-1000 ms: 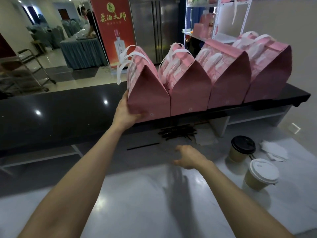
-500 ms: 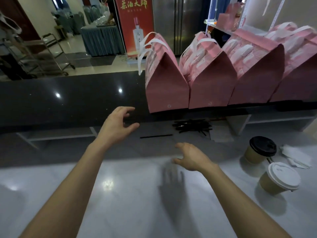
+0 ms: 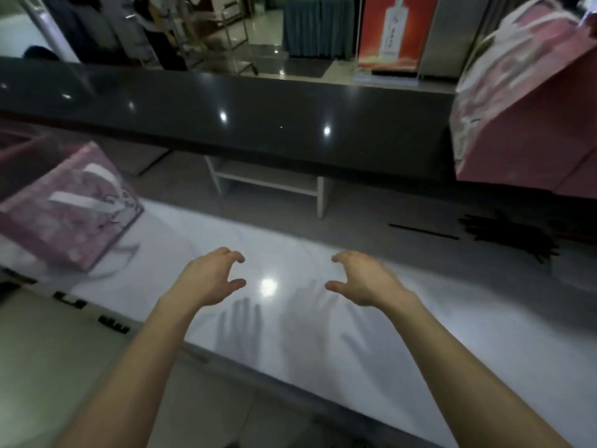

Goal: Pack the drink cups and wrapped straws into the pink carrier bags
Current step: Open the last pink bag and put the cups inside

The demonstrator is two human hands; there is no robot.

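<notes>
My left hand [image 3: 210, 279] and my right hand [image 3: 365, 278] hover side by side over the white marble counter [image 3: 452, 318], both empty with fingers curled apart. A flat pink carrier bag [image 3: 64, 208] with white handles lies at the counter's left end, left of my left hand. A standing pink carrier bag [image 3: 529, 114] with white handles sits on the black upper ledge [image 3: 226, 111] at the far right. A pile of black wrapped straws [image 3: 510, 234] lies on the counter to the right, with one single straw [image 3: 423, 231] just left of it. No cups are in view.
A white bracket [image 3: 268, 179] holds up the ledge behind the counter. Beyond the ledge are a red banner [image 3: 394, 30], a metal trolley [image 3: 223, 33] and a cloth-covered table [image 3: 319, 24]. The counter's near edge [image 3: 290, 383] runs diagonally, with pale floor below it.
The view has swung left: the row of bags and the cups slid out to the right, and a flat bag appeared at left. My left hand dropped from the bag to beside my right hand.
</notes>
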